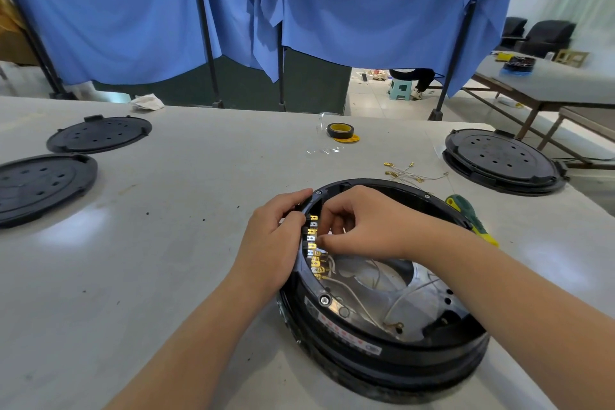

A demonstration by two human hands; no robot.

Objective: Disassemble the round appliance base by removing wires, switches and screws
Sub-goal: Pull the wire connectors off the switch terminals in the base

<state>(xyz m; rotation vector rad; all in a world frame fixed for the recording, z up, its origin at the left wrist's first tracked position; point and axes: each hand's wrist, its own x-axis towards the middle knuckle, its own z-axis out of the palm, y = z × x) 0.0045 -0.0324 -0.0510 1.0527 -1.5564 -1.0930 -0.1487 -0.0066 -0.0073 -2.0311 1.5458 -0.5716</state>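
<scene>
1. Nearest me sits the round black plastic appliance base [382, 339], open side up on the pale grey tabletop [149, 276], at the near right.
2. My left hand [276, 236] curls over the base's left rim, fingers gripping the outside wall to steady it.
3. My right hand [359, 226] reaches inside, fingertips pinched on what looks like a connector at the row of brass spade terminals [313, 243] on the inner left wall; the exact contact is too small to confirm.
4. Thin white wires [362, 296] are attached to the nearer terminals and trail across the silvery metal plate [416, 303] inside.
5. To do this well I would pull each connector straight off its tab, gripping the metal sleeve, not the wire, while the left hand holds the rim firmly.
6. Loose removed wires with brass ends [412, 173] lie just beyond the base; a green and yellow screwdriver [469, 213] rests at its right edge, ready for the rim screws [324, 300].
7. Flat black round covers [100, 133] lie far left.
</scene>
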